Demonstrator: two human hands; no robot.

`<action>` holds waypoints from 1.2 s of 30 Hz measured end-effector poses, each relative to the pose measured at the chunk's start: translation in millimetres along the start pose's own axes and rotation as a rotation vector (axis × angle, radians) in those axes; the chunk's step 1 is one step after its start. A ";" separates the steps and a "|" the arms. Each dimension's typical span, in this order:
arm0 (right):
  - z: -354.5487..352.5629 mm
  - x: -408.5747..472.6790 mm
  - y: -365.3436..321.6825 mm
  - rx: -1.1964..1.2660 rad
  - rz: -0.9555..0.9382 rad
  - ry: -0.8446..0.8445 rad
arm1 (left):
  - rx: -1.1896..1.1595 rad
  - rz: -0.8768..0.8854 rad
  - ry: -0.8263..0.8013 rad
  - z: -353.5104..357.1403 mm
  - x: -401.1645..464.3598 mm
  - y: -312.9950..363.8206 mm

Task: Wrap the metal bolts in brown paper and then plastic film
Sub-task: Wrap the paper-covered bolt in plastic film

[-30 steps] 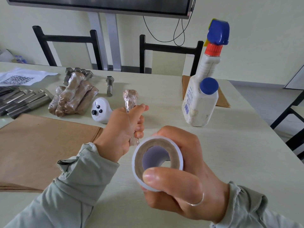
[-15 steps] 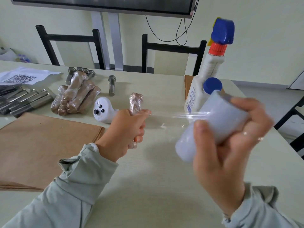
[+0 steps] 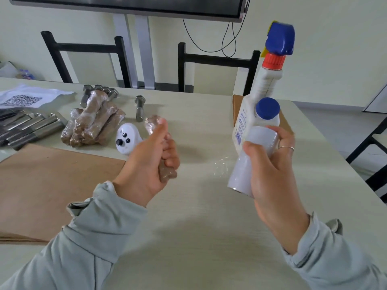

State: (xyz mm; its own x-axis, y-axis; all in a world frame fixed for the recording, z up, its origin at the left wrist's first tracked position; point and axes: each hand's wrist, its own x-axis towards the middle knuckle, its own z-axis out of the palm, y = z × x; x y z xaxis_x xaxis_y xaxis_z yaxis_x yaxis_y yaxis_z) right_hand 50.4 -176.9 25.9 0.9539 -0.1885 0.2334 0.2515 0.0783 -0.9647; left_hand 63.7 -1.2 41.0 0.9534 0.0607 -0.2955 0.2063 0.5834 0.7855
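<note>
My left hand [image 3: 146,164] grips a bolt wrapped in brown paper [image 3: 166,174], held upright above the table; its top end is covered in shiny plastic film [image 3: 154,124]. My right hand [image 3: 270,164] holds the roll of plastic film [image 3: 251,162] tilted, off to the right. A loose wisp of film [image 3: 222,166] hangs beside the roll. A pile of wrapped bolts [image 3: 94,122] lies at the back left, with a bare bolt [image 3: 139,110] behind it and several bare bolts [image 3: 27,130] at the far left. Brown paper sheets [image 3: 52,185] lie at the left.
A white controller [image 3: 125,141] sits just behind my left hand. A white spray bottle with a blue trigger [image 3: 268,80] and a blue-capped bottle [image 3: 268,114] stand behind the roll. A QR-code sheet [image 3: 25,99] lies far left. Black chairs stand behind the table and at its right.
My right hand pulled the roll away to the right, stretching film from the bolt; the stretched film no longer spans the gap. My left hand turned the bolt slightly and stayed in place.
</note>
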 end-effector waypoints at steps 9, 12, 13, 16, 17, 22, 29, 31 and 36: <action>11.2 -14.3 -2.2 -0.070 -0.133 -0.154 | -0.218 0.324 -0.020 -11.9 -9.2 34.5; 4.5 -8.3 -2.8 -0.040 -0.113 -0.064 | -0.315 0.353 0.083 -23.1 -7.5 43.9; 0.2 -4.3 -3.6 -0.037 -0.125 -0.006 | -0.336 0.377 0.122 -29.4 -7.3 50.3; -0.2 0.5 -5.6 -0.081 -0.215 0.009 | -0.247 0.408 0.185 -41.5 -7.8 59.9; 4.6 -2.0 -5.1 -0.092 -0.228 -0.030 | -0.182 0.401 0.181 -40.9 -6.9 57.6; 9.3 -11.5 4.7 -0.100 -0.208 -0.129 | -0.008 0.269 -0.076 -18.3 -3.7 29.5; 5.9 -9.7 8.2 -0.099 -0.139 -0.143 | 0.020 0.031 -0.251 -4.0 -7.4 7.4; 7.6 -13.7 9.1 -0.113 -0.142 -0.176 | -0.023 -0.022 -0.255 -5.5 -7.5 6.2; 11.5 -19.3 12.2 -0.108 -0.161 -0.245 | -0.037 -0.031 -0.214 -10.9 -8.1 3.4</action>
State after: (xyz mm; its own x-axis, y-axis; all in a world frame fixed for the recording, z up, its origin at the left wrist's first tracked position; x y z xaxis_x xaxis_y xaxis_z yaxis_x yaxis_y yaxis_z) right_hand 37.0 -161.0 11.0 0.9175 0.0529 0.3942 0.3964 -0.0399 -0.9172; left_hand 54.3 9.1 40.2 0.9724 -0.1293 -0.1940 0.2322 0.6120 0.7560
